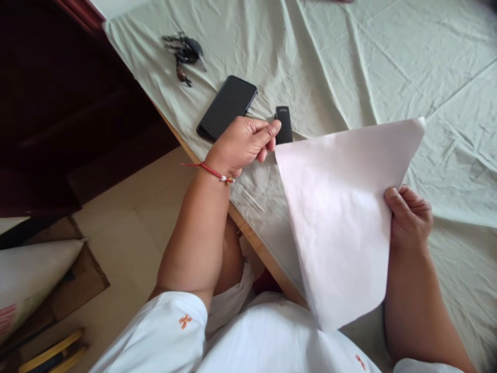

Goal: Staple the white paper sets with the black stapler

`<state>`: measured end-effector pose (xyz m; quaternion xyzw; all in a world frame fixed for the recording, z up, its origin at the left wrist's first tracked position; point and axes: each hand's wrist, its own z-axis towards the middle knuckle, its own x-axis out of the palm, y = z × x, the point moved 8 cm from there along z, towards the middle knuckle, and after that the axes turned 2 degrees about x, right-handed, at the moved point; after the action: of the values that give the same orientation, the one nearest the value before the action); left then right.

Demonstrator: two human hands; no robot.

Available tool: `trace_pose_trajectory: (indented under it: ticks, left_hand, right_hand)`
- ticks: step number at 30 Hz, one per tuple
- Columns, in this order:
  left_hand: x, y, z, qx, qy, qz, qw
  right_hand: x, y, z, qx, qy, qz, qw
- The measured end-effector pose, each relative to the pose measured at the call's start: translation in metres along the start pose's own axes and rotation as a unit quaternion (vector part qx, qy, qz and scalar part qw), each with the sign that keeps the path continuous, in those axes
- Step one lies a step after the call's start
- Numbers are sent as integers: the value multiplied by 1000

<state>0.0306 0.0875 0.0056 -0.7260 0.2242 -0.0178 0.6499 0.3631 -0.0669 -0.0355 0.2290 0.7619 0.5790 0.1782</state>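
Observation:
A large white sheet of paper [341, 223] is raised at a slant above the cloth-covered bed or table. My right hand [410, 215] grips its right edge, thumb on the near face and fingers folded behind. Just off the sheet's upper left corner is my left hand [256, 137], a red thread bracelet on its wrist. Its fingers are curled in and the thumb presses against them; whatever they pinch, if anything, is hidden. Right behind those fingertips lies a small black oblong object [285, 124] with faint lettering, possibly a stapler; contact cannot be made out.
A black smartphone [229, 106] lies beyond my left wrist. Farther off, a bunch of keys [184, 50] rests near the cloth's left edge. Wrinkled pale green cloth [388, 62] covers the surface. A white sack [37, 280] stands on the floor at lower left.

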Motion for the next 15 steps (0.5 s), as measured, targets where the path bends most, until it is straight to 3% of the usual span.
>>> trace_pose_trajectory:
  ticks: [3, 6, 9, 15]
  left_hand:
    - [12, 1, -10, -53, 77, -74, 993]
    - [20, 0, -17, -71, 124, -81, 986]
    - [21, -3, -17, -48, 132, -67, 988]
    - [16, 4, -5, -26, 88, 2, 996]
  right_hand:
    - [3, -1, 1, -9, 8, -8, 1000]
    - [6, -3, 1, -10, 29, -27, 999]
    - [8, -6, 2, -11, 44, -46, 998]
    - [13, -4, 2, -36, 73, -39, 996]
